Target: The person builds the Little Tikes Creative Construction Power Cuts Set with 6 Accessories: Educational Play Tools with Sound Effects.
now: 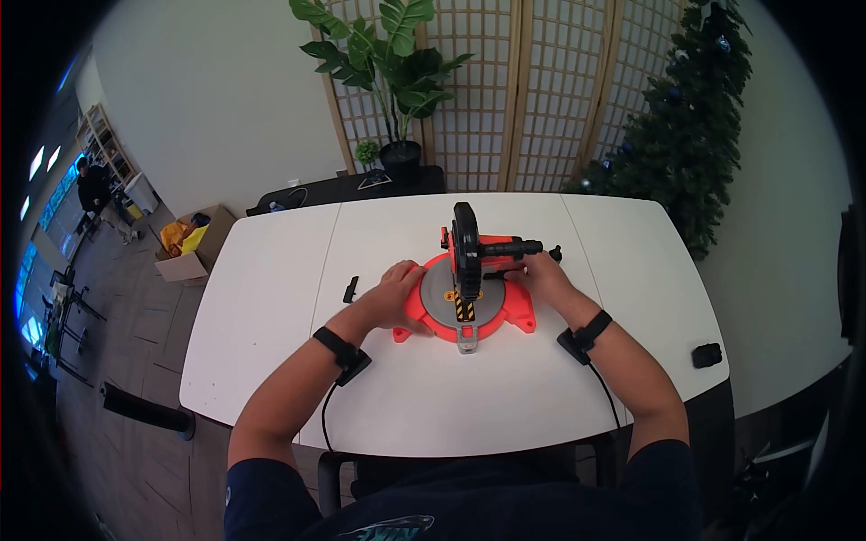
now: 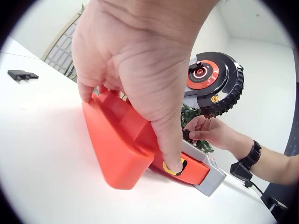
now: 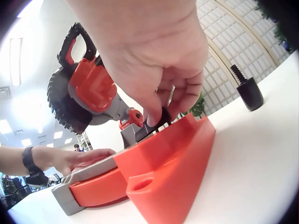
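A toy miter saw [image 1: 416, 302] with a red base, grey round turntable and raised black blade guard [image 2: 227, 84] stands on the white table. My left hand [image 1: 394, 296] grips the left side of its base, thumb on the front and fingers behind. At the base's right side my right hand [image 1: 542, 277] pinches a small black plastic piece [image 3: 156, 122] with pins, right over the base's top edge; its fingers partly hide the piece. A similar black two-pinned piece [image 2: 22, 75] lies on the table to the left.
Behind my right hand a black threaded knob [image 3: 251, 94] stands on the table. A small black object [image 1: 706, 355] sits near the right table edge. Beyond the table are a potted plant [image 1: 400, 160], a folding screen [image 1: 474, 117] and a decorated tree [image 1: 672, 144].
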The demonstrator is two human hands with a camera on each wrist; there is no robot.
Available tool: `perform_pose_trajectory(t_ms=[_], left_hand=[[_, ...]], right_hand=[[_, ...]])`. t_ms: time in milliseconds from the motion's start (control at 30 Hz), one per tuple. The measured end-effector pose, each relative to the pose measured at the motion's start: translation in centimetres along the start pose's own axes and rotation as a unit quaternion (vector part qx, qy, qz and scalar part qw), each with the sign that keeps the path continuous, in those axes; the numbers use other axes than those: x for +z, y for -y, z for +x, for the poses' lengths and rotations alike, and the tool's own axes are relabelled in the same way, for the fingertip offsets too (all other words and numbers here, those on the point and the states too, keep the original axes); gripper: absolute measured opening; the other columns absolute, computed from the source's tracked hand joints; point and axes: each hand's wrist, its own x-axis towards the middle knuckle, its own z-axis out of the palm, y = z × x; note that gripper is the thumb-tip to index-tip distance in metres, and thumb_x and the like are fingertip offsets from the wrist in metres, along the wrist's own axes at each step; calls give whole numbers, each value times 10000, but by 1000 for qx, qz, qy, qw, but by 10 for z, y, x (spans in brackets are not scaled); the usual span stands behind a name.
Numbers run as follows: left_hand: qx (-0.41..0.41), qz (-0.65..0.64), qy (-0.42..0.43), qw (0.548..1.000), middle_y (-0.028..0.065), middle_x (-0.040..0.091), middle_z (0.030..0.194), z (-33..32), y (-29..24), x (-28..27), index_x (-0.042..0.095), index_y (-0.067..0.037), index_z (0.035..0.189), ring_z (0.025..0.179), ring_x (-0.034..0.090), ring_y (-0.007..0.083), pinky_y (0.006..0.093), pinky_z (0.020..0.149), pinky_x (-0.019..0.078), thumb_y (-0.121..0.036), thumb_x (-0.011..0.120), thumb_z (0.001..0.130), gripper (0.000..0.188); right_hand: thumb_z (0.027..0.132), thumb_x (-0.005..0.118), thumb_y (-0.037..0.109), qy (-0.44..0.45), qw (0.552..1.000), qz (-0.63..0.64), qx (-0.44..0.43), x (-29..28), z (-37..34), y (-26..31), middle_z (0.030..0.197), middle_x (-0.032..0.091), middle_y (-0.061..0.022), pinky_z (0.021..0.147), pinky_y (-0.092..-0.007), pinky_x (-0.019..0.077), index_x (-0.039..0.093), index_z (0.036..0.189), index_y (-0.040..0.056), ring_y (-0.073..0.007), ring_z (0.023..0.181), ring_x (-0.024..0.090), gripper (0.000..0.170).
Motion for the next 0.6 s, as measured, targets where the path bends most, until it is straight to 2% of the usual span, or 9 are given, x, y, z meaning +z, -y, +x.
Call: perform_pose_trajectory(t_ms=[167, 267, 333, 600], left_hand=[[-9, 8, -3, 1000, 121, 356, 1459, 0, 0, 1, 360, -110, 1464, 1431, 269, 376, 470, 1163, 346, -445, 950, 501, 1178], [-9, 0, -1, 1000, 120, 355, 1459, 0, 1, 2, 352, -115, 1470, 1438, 259, 377, 474, 1164, 345, -451, 950, 497, 1191], [-9, 3, -3, 1000, 119, 355, 1459, 0, 0, 2, 354, -116, 1468, 1437, 260, 379, 474, 1163, 347, -451, 949, 498, 1187], [-5, 4, -5, 1000, 128, 343, 1468, 0, 1, 3, 351, -114, 1463, 1435, 261, 383, 473, 1155, 362, -459, 944, 503, 1180]], right_hand=[[842, 681, 27, 1, 998, 55, 26, 5, 3, -12, 1021, 733, -144, 855, -356, 555, 748, 1009, 44, -303, 932, 707, 181], [835, 688, 38, 2, 999, 32, 23, 4, 2, -7, 1011, 740, -125, 863, -343, 558, 745, 979, 41, -282, 930, 713, 155], [820, 693, 44, 6, 999, -34, 33, 1, 1, 2, 972, 743, -123, 847, -343, 560, 742, 965, 39, -279, 911, 714, 153], [796, 699, 42, -10, 997, -69, 24, 2, 0, 8, 945, 739, -136, 828, -357, 563, 745, 970, 40, -296, 901, 708, 181]])
